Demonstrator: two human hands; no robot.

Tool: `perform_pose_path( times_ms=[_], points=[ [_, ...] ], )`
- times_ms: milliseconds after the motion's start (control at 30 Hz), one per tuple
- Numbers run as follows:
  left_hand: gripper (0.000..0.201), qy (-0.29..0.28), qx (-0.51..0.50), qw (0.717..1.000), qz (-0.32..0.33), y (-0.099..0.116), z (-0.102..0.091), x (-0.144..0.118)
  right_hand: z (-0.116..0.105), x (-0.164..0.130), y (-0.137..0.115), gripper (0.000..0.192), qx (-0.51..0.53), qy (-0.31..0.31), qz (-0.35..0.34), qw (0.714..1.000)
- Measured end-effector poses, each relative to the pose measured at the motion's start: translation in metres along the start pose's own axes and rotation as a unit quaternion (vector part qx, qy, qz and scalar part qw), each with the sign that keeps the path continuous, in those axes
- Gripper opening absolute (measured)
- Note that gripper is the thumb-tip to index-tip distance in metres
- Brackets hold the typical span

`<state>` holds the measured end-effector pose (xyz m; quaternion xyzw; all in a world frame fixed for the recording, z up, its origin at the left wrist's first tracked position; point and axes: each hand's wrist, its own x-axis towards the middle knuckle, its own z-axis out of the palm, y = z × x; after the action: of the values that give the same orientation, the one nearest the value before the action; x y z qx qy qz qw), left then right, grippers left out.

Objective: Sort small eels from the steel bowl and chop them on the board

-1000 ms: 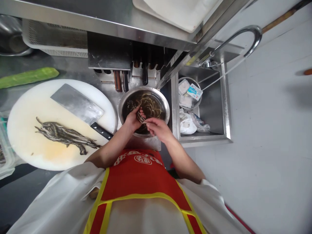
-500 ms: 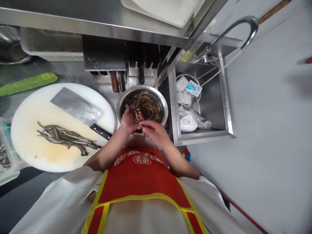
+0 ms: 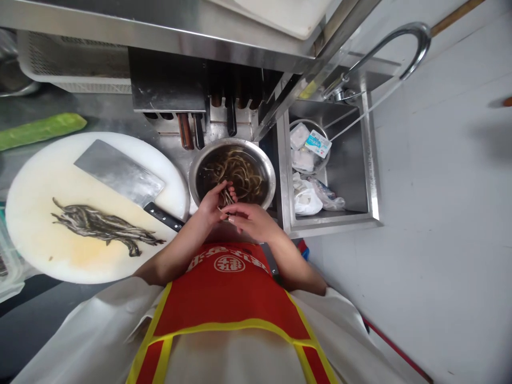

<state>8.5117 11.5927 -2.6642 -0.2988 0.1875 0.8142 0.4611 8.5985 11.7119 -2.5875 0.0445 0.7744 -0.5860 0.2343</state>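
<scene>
Over the near rim of a steel bowl (image 3: 192,173), my left hand (image 3: 212,205) is curled around a few dark, pale-striped strips (image 3: 226,197) that look like eel. My right hand (image 3: 254,220) meets it from the right, fingers pinched at the near end of those strips; the exact contact is partly hidden. More thin brownish strips (image 3: 244,173) lie in dark liquid in the bowl. To the left, a bundle of similar dark strips (image 3: 100,226) lies on a round white cutting board (image 3: 36,186), beside a cleaver (image 3: 120,168).
On the right, a steel sink (image 3: 350,181) holds a bowl of white packages (image 3: 302,160) and plastic bags (image 3: 308,197), below a curved faucet (image 3: 420,40). A knife rack (image 3: 170,85) stands behind the bowl. A green gourd-like vegetable (image 3: 44,130) lies at the far left.
Both hands have drawn slightly toward my body. The strips in my left hand, earlier hanging visibly over its fingers, now show only between the two hands. The view has shifted slightly.
</scene>
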Motion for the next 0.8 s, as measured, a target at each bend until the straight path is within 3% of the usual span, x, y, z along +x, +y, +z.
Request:
perform_pose_path(
  times_ms=[167, 267, 533, 667, 800],
  points=[
    [0.019, 0.003, -0.047, 0.999, 0.003, 0.009, 0.005, 0.001, 0.001, -0.008, 0.017, 0.025, -0.041, -0.005, 0.020, 0.999],
    [0.023, -0.006, -0.063, 0.998, 0.020, 0.016, 0.005, -0.001, -0.002, -0.011, 0.024, 0.027, -0.095, 0.008, -0.012, 0.995],
    [0.032, -0.024, -0.063, 0.990, 0.122, 0.043, 0.014, -0.027, -0.016, -0.009, 0.031, 0.025, -0.236, -0.068, -0.096, 0.965],
    [0.032, -0.030, -0.044, 0.985, 0.167, 0.057, 0.020, -0.048, -0.038, 0.010, 0.039, 0.025, -0.293, -0.006, -0.042, 0.955],
    [0.027, -0.030, -0.036, 0.980, 0.193, 0.068, 0.025, -0.061, -0.060, 0.033, 0.041, 0.028, -0.375, 0.045, 0.027, 0.926]
  ],
)
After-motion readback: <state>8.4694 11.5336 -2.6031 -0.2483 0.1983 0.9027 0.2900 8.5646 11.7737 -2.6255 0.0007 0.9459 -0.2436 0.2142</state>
